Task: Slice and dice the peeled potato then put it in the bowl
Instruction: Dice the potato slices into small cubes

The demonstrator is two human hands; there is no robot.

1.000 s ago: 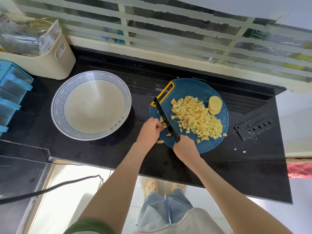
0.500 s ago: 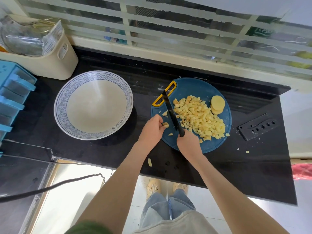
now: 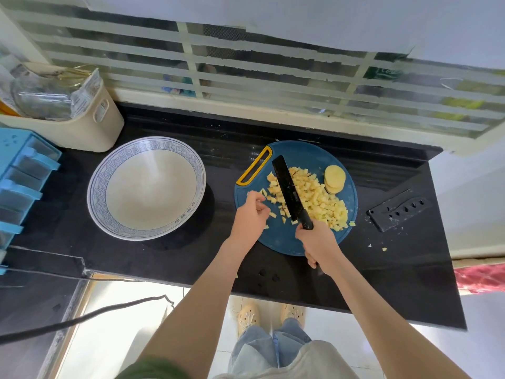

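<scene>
Black knife (image 3: 289, 187), right hand (image 3: 317, 242) gripping, over dice (image 3: 319, 198); left hand (image 3: 250, 217) hold unclear; bowl (image 3: 147, 187), sheath (image 3: 396, 209) flank board (image 3: 284, 239).

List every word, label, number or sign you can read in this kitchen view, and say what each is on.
Nothing reads clearly.
knife blade: small pale print, too small to read.
packet in the beige basket: printed lines, blurred.
bowl rim: small blue marks, too small to read.
green label at the top right: white lettering, blurred.
</scene>
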